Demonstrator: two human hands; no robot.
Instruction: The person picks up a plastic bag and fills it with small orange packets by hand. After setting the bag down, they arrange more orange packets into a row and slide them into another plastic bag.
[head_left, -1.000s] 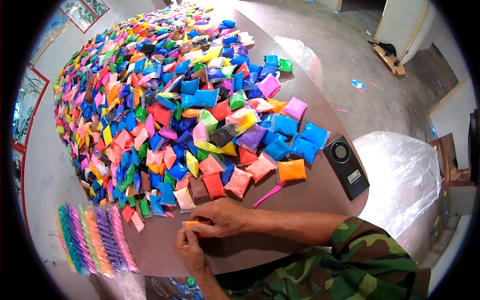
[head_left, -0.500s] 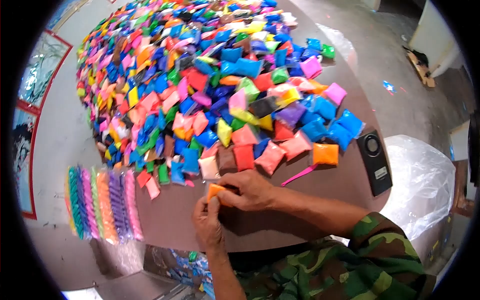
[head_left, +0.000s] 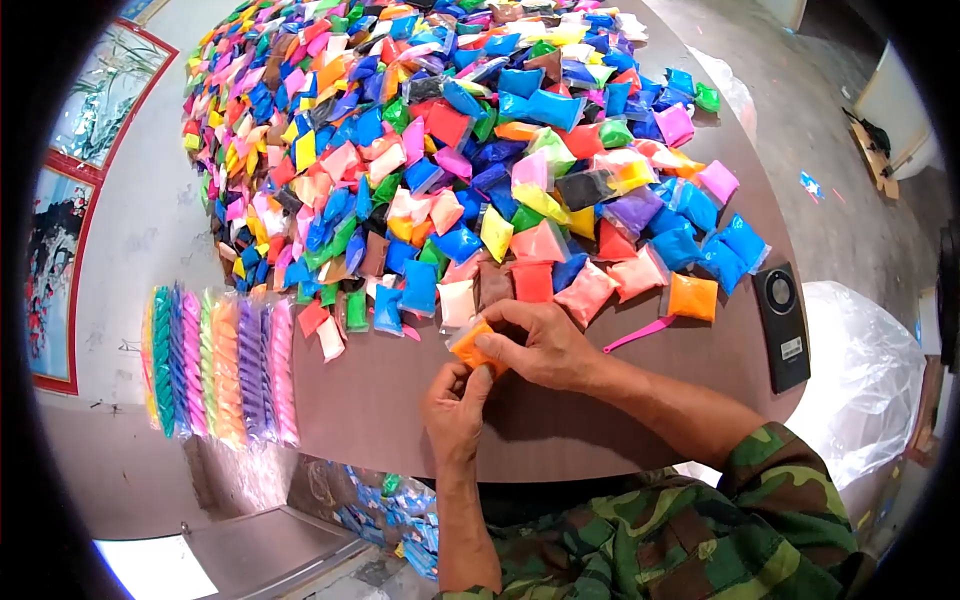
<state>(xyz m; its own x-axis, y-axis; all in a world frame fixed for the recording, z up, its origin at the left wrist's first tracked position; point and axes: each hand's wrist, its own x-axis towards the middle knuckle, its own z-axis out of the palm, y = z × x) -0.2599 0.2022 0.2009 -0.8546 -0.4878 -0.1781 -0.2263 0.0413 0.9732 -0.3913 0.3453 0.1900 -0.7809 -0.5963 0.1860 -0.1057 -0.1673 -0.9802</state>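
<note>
Between both hands, above the brown table [head_left: 380, 425], is a small orange packet [head_left: 470, 345] in clear plastic. My left hand [head_left: 457, 405] pinches its lower edge between thumb and fingers. My right hand [head_left: 545, 345] grips its right side, thumb on top and fingers curled behind. Just beyond my hands lie a red packet [head_left: 532, 281], a brown packet [head_left: 494, 284] and a pale peach packet [head_left: 457, 302]. To the right of my right hand are a pink plastic stick [head_left: 640, 335] and another orange packet [head_left: 692, 297].
A large heap of colourful packets [head_left: 400, 150] covers the far part of the table. Bagged twisted strips [head_left: 225, 365] in several colours hang over the left edge. A black phone-like device [head_left: 781, 325] lies at the right edge, near a clear plastic bag [head_left: 850, 370] beyond the table.
The whole view has shifted, so the table and heap appear farther right and slightly higher. Both hands still hold the orange packet, which now shows more of its face.
</note>
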